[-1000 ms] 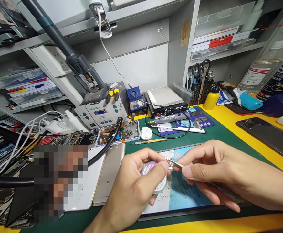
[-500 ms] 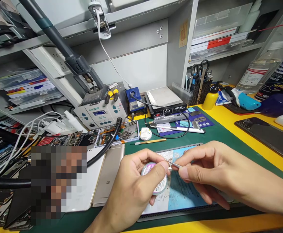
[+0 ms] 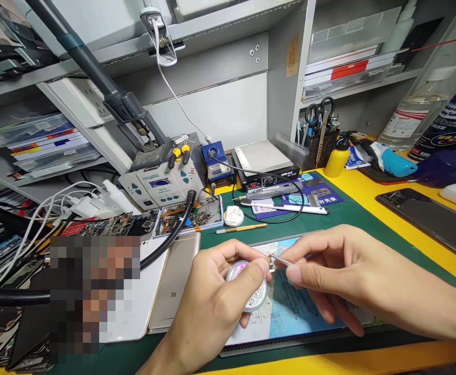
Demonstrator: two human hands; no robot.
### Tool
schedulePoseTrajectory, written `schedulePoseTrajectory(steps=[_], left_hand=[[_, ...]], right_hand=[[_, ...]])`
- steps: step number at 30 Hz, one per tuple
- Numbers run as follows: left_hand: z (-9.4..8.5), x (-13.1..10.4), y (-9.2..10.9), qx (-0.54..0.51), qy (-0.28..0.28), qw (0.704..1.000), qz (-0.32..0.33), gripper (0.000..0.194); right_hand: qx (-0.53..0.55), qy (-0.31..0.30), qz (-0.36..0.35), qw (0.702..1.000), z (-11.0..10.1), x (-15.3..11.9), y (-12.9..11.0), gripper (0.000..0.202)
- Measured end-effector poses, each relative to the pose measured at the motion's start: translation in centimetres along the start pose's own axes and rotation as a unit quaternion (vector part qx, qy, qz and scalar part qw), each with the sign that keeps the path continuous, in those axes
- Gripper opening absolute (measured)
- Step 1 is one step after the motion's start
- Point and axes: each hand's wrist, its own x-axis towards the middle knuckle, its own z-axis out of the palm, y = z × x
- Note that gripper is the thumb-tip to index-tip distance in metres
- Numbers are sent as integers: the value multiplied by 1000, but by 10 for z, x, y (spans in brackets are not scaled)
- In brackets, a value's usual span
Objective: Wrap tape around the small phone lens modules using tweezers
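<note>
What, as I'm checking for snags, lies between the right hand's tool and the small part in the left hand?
Nothing visible. The tool in the right hand runs up to the small part in the left hand; contact is too small to tell. The disc, also in the left hand, lies lower, out of the way.

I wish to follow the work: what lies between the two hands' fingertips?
In the head view, a metal tool in the right hand, its tip by a small part at the left hand.

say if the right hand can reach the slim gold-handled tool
Probably yes: the slim gold-handled tool lies uncovered on the green mat, though the right hand holds a thin silver tool.
</note>
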Motion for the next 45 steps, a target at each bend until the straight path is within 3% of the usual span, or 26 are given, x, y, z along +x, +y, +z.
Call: schedulePoseTrajectory(steps=[15,25,36,45], left_hand=[[0,0,1,18,-9,1000,0,21],[-1,0,-2,-18,-18,1000,-7,20],[-4,1,-4,-13,-12,1000,-2,18],[-3,0,-2,-3,-4,1000,3,19]], right_hand=[[123,-48,33,991,-1,3,-5,39],[46,-27,-1,999,-4,0,2,35],[42,-10,4,999,-4,1,1,37],[154,-63,59,984,-1,3,-9,30]])
